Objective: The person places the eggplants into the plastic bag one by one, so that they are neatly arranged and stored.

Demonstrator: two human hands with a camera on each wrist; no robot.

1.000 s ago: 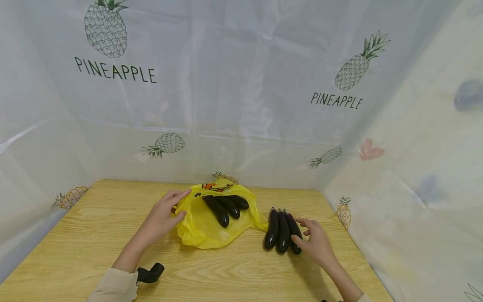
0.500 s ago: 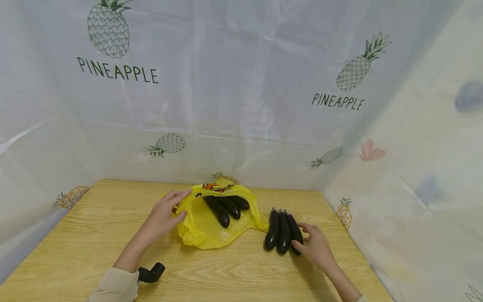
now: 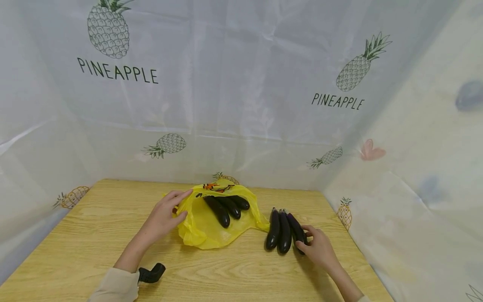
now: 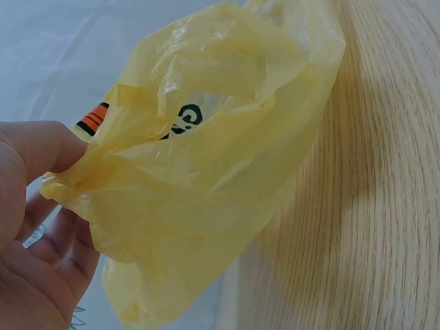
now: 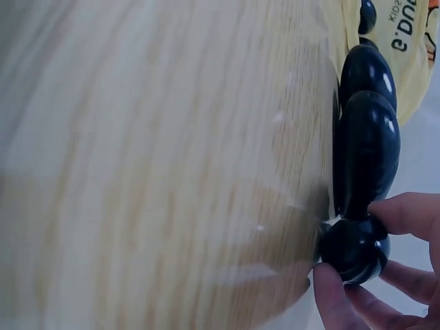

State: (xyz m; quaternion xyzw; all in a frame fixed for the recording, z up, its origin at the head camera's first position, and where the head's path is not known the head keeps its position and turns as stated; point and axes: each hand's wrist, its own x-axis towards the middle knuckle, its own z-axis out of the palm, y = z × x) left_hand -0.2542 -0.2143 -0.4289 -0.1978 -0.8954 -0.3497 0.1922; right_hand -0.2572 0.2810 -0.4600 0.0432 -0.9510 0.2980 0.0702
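Observation:
A yellow plastic bag (image 3: 211, 235) lies on the table with its mouth towards the camera, three dark eggplants (image 3: 217, 212) inside. My left hand (image 3: 162, 216) pinches the left edge of its mouth; in the left wrist view thumb and fingers hold the crumpled bag (image 4: 185, 192). Right of the bag lie three more eggplants (image 3: 284, 233) side by side. My right hand (image 3: 318, 247) has its thumb and fingers round the rightmost eggplant (image 3: 296, 228), whose lower end is angled away from the other two. The right wrist view shows fingertips on both sides of that eggplant (image 5: 354, 249).
The wooden table (image 3: 226, 277) reaches back to a pale curtain (image 3: 241, 105) printed with pineapples, which also closes off both sides. A black strap piece (image 3: 151, 273) sticks out at the left sleeve (image 3: 117, 285).
My right hand has closed round the rightmost eggplant, and its lower end has shifted right, away from its neighbour. The left hand and the bag have hardly moved.

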